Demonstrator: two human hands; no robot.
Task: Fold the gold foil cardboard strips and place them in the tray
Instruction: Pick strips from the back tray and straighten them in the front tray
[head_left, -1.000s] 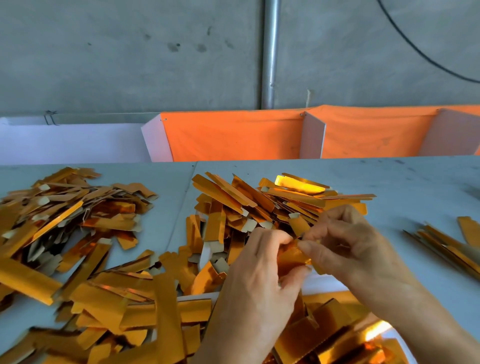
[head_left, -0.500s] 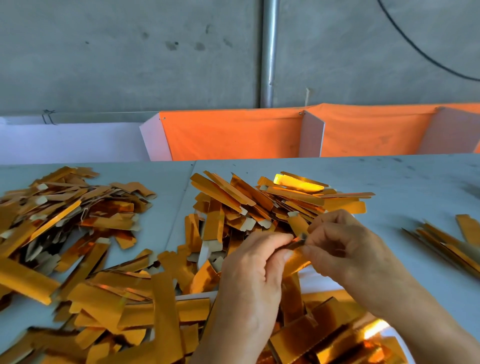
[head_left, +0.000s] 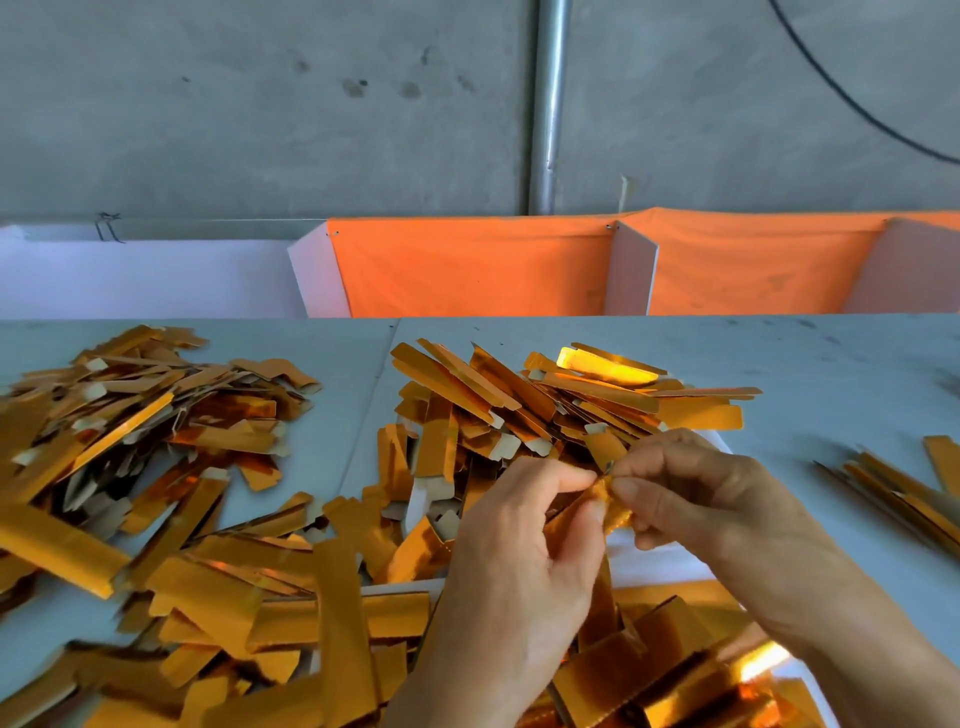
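Observation:
Both hands hold one gold foil strip (head_left: 605, 506) above the middle of the table. My left hand (head_left: 519, 561) pinches its left part between thumb and fingers. My right hand (head_left: 691, 493) pinches its upper end from the right. The strip is bent between them and mostly hidden by the fingers. Below the hands lies a white tray (head_left: 654, 564), partly covered with gold strips (head_left: 670, 670). A heap of gold strips (head_left: 545, 405) lies just beyond the hands.
Another heap of gold strips (head_left: 135, 415) covers the left of the grey table (head_left: 831, 364); loose ones (head_left: 249, 597) spread across the near left. A few strips (head_left: 904, 493) lie at the right edge. Orange cloth dividers (head_left: 467, 270) stand behind the table.
The hands have worked the strip between their fingers, bending it further. My left thumb has shifted up toward my right fingertips. Both hands stay in the same place.

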